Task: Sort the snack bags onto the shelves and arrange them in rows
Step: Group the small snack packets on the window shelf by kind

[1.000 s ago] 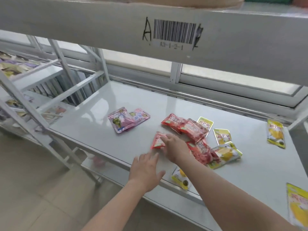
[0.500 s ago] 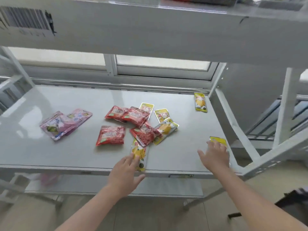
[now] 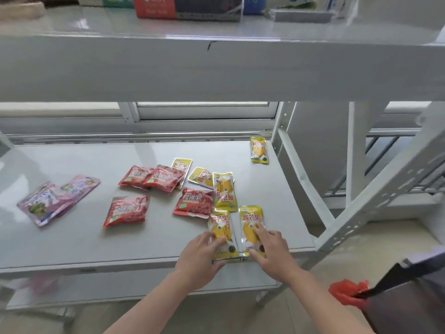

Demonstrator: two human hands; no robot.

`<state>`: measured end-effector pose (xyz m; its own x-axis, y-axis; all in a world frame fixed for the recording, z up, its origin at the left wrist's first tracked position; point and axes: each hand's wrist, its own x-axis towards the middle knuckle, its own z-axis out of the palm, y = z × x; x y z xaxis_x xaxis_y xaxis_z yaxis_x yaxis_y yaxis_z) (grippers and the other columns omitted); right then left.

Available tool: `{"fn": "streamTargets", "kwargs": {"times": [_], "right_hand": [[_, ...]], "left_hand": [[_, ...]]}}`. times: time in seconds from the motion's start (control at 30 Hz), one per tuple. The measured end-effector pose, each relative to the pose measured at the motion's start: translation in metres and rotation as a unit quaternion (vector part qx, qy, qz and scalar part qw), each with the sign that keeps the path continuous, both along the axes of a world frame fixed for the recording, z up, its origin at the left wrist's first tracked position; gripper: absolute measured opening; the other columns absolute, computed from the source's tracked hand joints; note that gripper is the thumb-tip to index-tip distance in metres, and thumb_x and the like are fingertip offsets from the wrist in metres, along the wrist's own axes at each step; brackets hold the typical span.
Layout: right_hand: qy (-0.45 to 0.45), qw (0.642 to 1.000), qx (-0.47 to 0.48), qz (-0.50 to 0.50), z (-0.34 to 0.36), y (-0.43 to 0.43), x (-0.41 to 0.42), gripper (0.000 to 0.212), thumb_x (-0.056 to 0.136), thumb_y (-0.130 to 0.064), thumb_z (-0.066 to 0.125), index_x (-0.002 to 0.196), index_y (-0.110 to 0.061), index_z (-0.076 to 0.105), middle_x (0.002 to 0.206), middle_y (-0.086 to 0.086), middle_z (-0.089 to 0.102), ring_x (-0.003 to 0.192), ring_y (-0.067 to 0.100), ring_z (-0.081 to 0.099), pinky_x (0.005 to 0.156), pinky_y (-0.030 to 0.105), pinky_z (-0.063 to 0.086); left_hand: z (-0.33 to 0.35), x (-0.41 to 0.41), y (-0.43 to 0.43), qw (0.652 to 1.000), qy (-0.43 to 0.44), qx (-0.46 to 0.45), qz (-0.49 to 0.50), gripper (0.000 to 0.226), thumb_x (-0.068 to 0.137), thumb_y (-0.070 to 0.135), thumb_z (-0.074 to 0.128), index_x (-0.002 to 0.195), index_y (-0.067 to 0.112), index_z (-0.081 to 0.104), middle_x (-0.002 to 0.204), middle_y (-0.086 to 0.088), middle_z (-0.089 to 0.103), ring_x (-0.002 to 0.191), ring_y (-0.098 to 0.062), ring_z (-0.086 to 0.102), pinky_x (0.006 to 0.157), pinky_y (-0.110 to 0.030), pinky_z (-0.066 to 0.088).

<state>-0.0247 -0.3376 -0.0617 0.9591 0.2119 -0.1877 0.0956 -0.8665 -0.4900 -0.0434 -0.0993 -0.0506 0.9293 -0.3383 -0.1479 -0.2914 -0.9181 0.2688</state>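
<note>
Two yellow mango snack bags lie side by side at the front edge of the grey shelf (image 3: 72,242). My left hand (image 3: 201,260) rests on the lower part of the left yellow bag (image 3: 220,229). My right hand (image 3: 272,253) presses flat on the right yellow bag (image 3: 250,221), fingers spread. Behind them lie several more yellow bags (image 3: 225,190), one alone at the back right corner (image 3: 258,150). Several red bags (image 3: 126,210) lie in the middle. Two pink bags (image 3: 56,198) overlap at the left.
An upper shelf (image 3: 216,68) hangs low over the work area, with boxes (image 3: 187,7) on top. A slanted metal brace (image 3: 375,189) and upright posts stand at the right. A dark bag with a red plastic piece (image 3: 346,291) sits at lower right. A lower shelf lies beneath.
My right hand has dragged the yellow bag from the right edge leftwards, beside the one under my left hand. Both bags now lie parallel at the front edge. The camera moved closer.
</note>
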Motion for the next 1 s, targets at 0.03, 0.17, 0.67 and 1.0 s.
{"fn": "streamTargets", "kwargs": {"times": [0.03, 0.17, 0.67, 1.0], "right_hand": [[-0.015, 1.000, -0.003, 0.019, -0.003, -0.003, -0.001, 0.068, 0.092, -0.046, 0.053, 0.150, -0.029, 0.022, 0.156, -0.010, 0.021, 0.130, 0.018, 0.026, 0.111, 0.035, 0.026], [-0.034, 0.998, -0.026, 0.046, -0.010, -0.008, -0.001, 0.065, 0.094, -0.042, 0.052, 0.151, -0.030, 0.022, 0.160, -0.015, 0.006, 0.135, 0.015, 0.017, 0.114, 0.031, 0.018], [-0.119, 0.991, -0.031, 0.045, 0.008, 0.017, 0.041, 0.040, 0.094, -0.043, 0.045, 0.133, -0.037, 0.047, 0.152, -0.013, 0.031, 0.132, 0.014, 0.026, 0.107, 0.035, 0.023], [0.000, 0.988, -0.120, -0.098, 0.036, 0.102, 0.165, 0.092, 0.076, -0.075, 0.053, 0.141, -0.014, 0.029, 0.138, 0.008, 0.044, 0.126, 0.028, 0.042, 0.098, 0.041, 0.039]], "left_hand": [[-0.001, 0.001, 0.002, 1.000, -0.005, 0.001, -0.008, 0.062, 0.089, 0.062, 0.040, 0.146, 0.037, 0.031, 0.145, 0.002, 0.032, 0.132, -0.021, 0.036, 0.109, -0.032, 0.031], [-0.005, 0.004, 0.008, 1.000, -0.010, 0.005, -0.024, 0.058, 0.094, 0.051, 0.047, 0.148, 0.042, 0.025, 0.148, 0.005, 0.024, 0.134, -0.017, 0.030, 0.112, -0.027, 0.023], [-0.002, 0.004, 0.003, 0.999, 0.030, -0.032, -0.024, 0.070, 0.090, 0.038, 0.059, 0.148, 0.042, 0.020, 0.152, 0.007, 0.013, 0.139, -0.016, 0.020, 0.113, -0.027, 0.027], [0.000, 0.025, -0.002, 0.996, 0.078, -0.046, -0.018, 0.076, 0.081, 0.034, 0.071, 0.140, 0.047, 0.024, 0.157, 0.004, 0.006, 0.143, -0.022, 0.012, 0.110, -0.040, 0.036]]}}
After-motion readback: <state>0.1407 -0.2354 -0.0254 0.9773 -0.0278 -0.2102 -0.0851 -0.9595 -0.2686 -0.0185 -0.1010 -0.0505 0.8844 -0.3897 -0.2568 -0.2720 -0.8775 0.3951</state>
